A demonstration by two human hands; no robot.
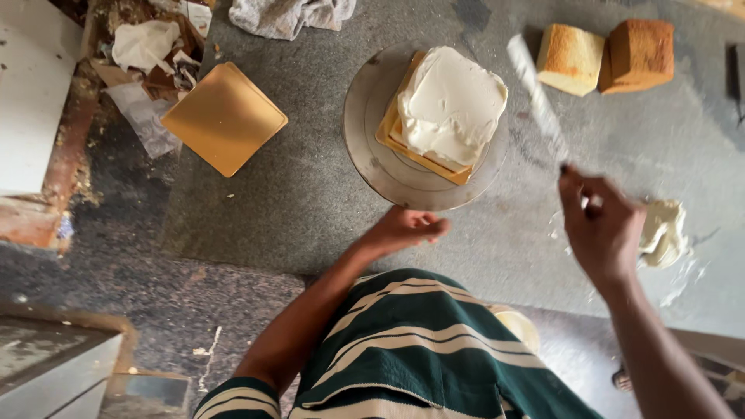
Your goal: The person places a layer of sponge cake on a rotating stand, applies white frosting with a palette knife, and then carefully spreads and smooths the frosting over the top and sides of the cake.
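A square cake (452,105) covered in white cream sits on a gold square board atop a round metal turntable (371,147). My left hand (403,230) rests at the turntable's near edge, fingers curled, holding nothing. My right hand (601,225) grips the handle of a long cream-smeared spatula (537,97), whose blade points up and away, right of the cake and clear of it. A lump of white cream (662,233) lies on the grey counter just right of my right hand.
Two plain sponge cake blocks (570,58) (640,54) stand at the back right. A spare gold square board (224,118) lies left of the turntable. A grey cloth (291,15) lies at the back. Crumpled paper and debris (151,54) fill the far left corner.
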